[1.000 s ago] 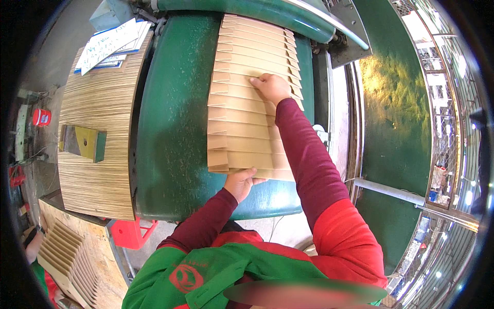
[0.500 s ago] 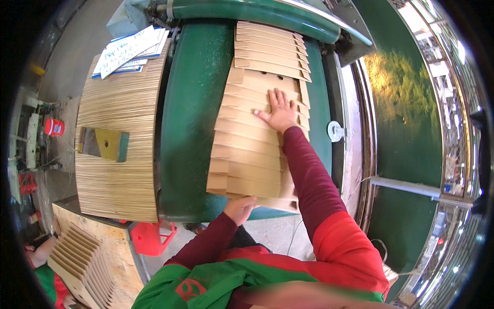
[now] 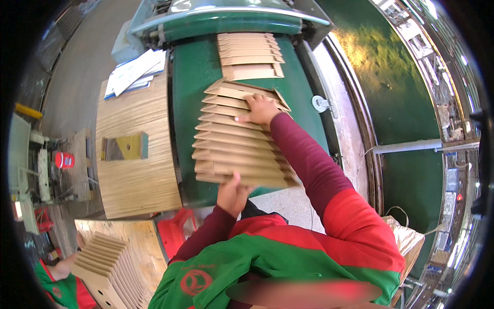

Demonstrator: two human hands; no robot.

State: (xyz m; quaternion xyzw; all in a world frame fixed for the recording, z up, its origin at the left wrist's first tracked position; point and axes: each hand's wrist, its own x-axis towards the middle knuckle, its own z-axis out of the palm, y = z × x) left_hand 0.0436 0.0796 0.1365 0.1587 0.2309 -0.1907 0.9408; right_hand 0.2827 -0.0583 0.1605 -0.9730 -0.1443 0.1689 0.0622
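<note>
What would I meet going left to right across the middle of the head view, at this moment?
Red bucket → yellow-and-dark block → nearer batch of folded cardboard → round white disc → pale grey pipe.

On the belt (image 3: 186, 59) at centre lies a cardboard batch (image 3: 231, 152), a second batch (image 3: 252, 55) beyond it, before the upper-centre roller (image 3: 231, 24). Left of the belt stands a sheet stack (image 3: 136, 188) (papers (image 3: 135, 73) on its far end, a block (image 3: 126, 147) midway), with a table (image 3: 141, 226) lower left.
</note>
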